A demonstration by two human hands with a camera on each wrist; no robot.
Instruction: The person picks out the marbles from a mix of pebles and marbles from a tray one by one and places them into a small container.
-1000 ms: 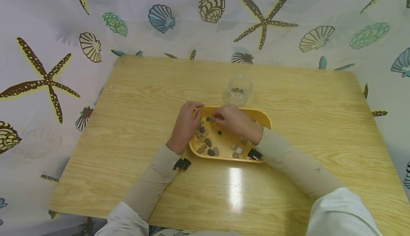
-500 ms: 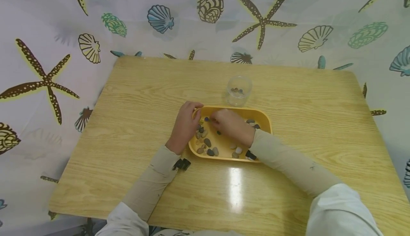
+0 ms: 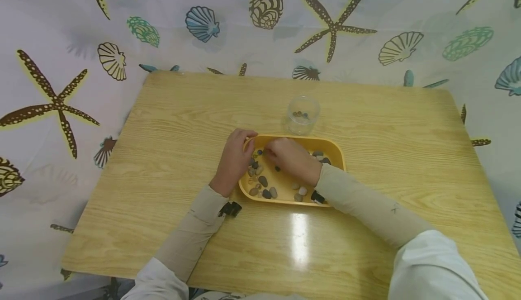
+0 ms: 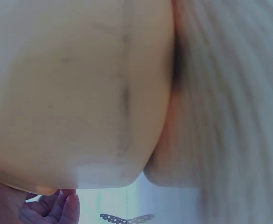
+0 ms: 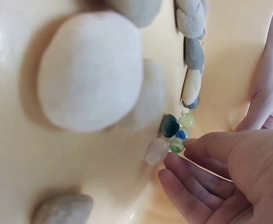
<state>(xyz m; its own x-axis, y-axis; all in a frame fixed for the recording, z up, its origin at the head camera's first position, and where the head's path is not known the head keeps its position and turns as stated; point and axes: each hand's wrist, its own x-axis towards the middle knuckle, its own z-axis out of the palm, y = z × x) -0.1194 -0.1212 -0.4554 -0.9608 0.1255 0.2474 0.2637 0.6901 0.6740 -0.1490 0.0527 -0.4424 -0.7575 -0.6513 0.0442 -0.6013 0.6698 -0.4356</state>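
My left hand (image 3: 234, 159) grips the back left corner of a yellow tray (image 3: 293, 203), its thumb inside the rim. In the left wrist view, the tray's outer wall (image 4: 75, 102) fills most of the picture, with fingertips below it. My right hand (image 3: 291, 157) reaches down into the tray. The right wrist view shows its thumb and fingertips pinching a green marble (image 5: 176, 145). Close by lie a blue marble (image 5: 181, 134), a pale yellow-green marble (image 5: 186, 119), a dark green glossy stone (image 5: 170, 126) and a whitish translucent stone (image 5: 157, 150).
Grey and white pebbles (image 3: 263, 181) lie along the tray's left side, with more pebbles (image 3: 302, 191) at its front and right. Behind the tray stands a clear round container (image 3: 303, 115) holding a few marbles. Shell-print cloth (image 3: 232, 51) hangs around the wooden table (image 3: 175, 110).
My right hand has moved slightly left and lower in the tray, covering the green marble in the head view and uncovering pebbles at the right. The left hand stays on the rim.
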